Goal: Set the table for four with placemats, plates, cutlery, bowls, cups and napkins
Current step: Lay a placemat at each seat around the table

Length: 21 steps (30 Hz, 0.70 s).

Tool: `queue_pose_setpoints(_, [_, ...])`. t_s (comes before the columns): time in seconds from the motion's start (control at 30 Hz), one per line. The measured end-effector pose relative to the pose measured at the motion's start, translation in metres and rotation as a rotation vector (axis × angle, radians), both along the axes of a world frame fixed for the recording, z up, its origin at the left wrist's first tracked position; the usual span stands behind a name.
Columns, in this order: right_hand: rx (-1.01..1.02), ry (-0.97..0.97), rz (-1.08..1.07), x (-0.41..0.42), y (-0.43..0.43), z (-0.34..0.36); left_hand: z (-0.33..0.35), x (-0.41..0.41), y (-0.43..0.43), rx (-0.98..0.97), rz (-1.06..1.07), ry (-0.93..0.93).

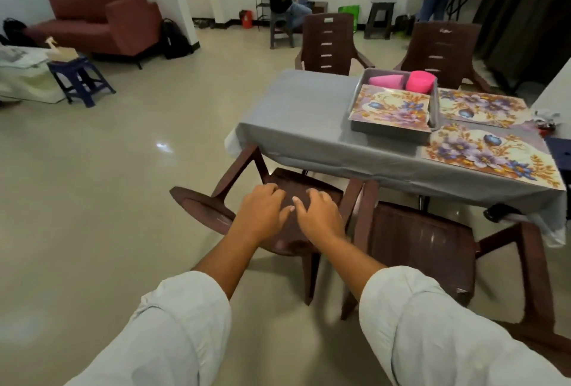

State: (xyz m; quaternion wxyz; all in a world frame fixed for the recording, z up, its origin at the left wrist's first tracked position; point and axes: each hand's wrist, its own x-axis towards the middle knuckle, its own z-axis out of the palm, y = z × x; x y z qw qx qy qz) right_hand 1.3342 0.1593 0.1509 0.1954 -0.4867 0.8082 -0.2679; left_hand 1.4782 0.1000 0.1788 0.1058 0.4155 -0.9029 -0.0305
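A table under a grey cloth [296, 120] stands ahead on the right. On it sits a grey tray [390, 130] holding a floral placemat [391, 109], pink cups [386, 80] and a pink bowl [420, 81]. Two more floral placemats lie on the cloth, one at the far right [483, 106] and one at the near right [491, 155]. My left hand [262, 215] and my right hand [319, 215] hang side by side over the seat of a brown plastic chair [296, 181], fingers loosely curled, holding nothing.
A second brown chair [423, 246] stands right of the first, two more [327, 42] [441, 48] at the far side. A red sofa [95, 18] and blue stool [78, 76] are at the left. Two people are at the back wall.
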Motion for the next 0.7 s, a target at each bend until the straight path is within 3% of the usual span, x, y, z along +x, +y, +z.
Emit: queue_pose_setpoints(0.7, [0.163,-0.114,-0.423,0.058,-0.273,-0.075,-0.064,0.048,-0.341,0.159,-0.271,-0.186])
